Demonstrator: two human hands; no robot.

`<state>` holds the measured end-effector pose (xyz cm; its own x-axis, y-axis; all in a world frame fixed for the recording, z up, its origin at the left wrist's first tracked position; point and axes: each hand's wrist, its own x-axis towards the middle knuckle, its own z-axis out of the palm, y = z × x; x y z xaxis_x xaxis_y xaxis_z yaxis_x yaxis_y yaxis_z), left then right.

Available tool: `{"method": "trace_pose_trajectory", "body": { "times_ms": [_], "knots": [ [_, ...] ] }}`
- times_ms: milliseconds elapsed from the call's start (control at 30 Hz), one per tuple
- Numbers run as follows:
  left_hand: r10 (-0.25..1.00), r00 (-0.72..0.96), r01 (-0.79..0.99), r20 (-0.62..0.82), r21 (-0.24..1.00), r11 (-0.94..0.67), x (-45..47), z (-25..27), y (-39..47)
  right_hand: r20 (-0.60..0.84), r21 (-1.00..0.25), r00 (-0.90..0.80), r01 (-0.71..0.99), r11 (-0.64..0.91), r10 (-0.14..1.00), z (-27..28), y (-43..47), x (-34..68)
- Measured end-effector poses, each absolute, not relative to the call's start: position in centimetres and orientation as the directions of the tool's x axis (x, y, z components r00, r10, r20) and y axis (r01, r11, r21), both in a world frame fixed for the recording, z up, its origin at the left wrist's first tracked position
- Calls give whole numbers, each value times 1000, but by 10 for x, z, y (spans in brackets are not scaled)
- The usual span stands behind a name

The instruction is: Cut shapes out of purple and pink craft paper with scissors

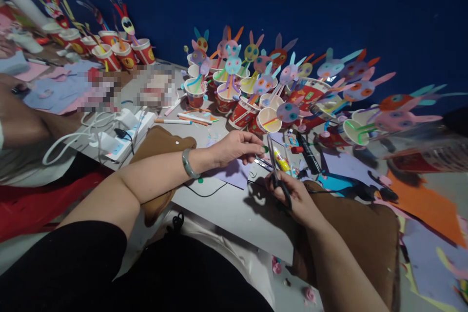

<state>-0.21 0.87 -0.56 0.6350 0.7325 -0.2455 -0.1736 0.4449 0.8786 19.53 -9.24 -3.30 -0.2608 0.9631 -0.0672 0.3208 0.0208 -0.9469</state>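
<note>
Between thumb and fingertips, my left hand (237,147) pinches a small green piece (265,149), perhaps paper. My right hand (290,195) grips black-handled scissors (280,183), their blades pointing up and away from me, close to the green piece. Whether the blades touch it I cannot tell. Below the left hand lies a sheet of purple paper (234,175). Another green dot (200,181) rests on the table near my left wrist. Just beyond the scissors are a yellow glue tube (281,160) and a black marker (309,155).
Several paper cups (224,99) with rabbit-faced spoons stand along the blue wall. A power strip (133,139) with white cables lies at left, beside another person's arm (25,119). Brown cushions (351,234) lie under my arms. Orange paper (426,204) is at right.
</note>
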Motion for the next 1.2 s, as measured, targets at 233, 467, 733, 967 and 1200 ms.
{"method": "trace_pose_trajectory", "body": {
  "times_ms": [233, 467, 733, 967, 1200],
  "knots": [
    [727, 648, -178, -225, 884, 432, -2, -7, 9, -73, -951, -262, 308, 12, 962, -35, -94, 198],
    [743, 641, -201, -191, 893, 404, -3, -6, 8, -78, -938, -263, 346, 18, 962, -34, -93, 198],
    [738, 643, -184, -206, 893, 410, -3, -4, 8, -69, -944, -269, 330, 24, 961, -33, -94, 197],
    [714, 661, -175, -230, 878, 445, -3, -4, 8, -64, -941, -265, 337, 31, 962, -32, -94, 196],
    [698, 668, -141, -258, 878, 458, -4, -5, 8, -62, -942, -263, 334, 30, 963, -34, -94, 195]
  ]
}}
